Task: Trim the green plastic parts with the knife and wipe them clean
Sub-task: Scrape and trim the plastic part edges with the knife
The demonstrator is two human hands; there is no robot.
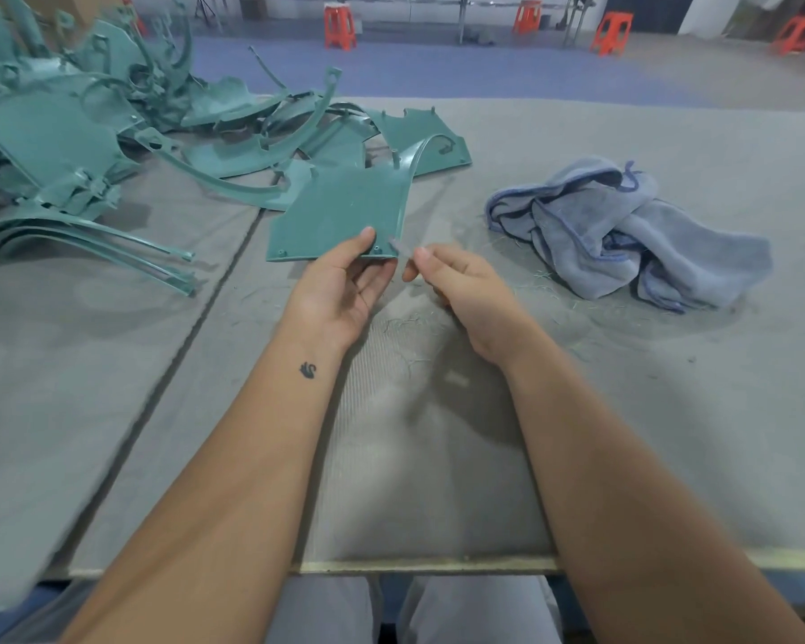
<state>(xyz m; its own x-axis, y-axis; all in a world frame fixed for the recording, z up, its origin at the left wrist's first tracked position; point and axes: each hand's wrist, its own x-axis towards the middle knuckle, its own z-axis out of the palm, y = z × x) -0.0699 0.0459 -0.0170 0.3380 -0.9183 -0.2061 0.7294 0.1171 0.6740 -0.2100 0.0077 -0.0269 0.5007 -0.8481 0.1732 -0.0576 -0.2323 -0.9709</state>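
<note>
left hand (340,285): palm up, thumb on top of the near edge of a green panel (340,216), fingers curled under it. Pinching the panel at its near-right corner, holding it tilted just above the table (623,434).
right hand (456,281): fingers curled, thumb and forefinger pinching a small grey blade-like piece, the knife (397,247). It's blurred, so can't tell blade from handle.
knife position: tip at the panel's near-right corner, right beside the left thumb. Can't tell whether it actually touches the edge.
green panel: flat, roughly square, small screw bosses along the near edge, right side curling up into a tall arched rim. Far end overlaps the parts behind it.
parts pile (112,118): heap of the same green plastic parts on the table's far left, flat plates and long curved strips tangled together, running from the left edge toward the centre. One flat plate (428,141) lies just behind the held panel.
curved strips (80,244): a few stacked on the table, left of the hands, apart from the held panel.
cloth (623,234): blue-grey towel, crumpled, on the table right of the hands. Near the right hand, not touching.
shavings (405,327): thin pale trimmings scattered on the table surface below the hands and toward the cloth.
table: grey fabric-covered top, seam running diagonally on the left.
background: orange stools (340,25) on the floor beyond the table.
</note>
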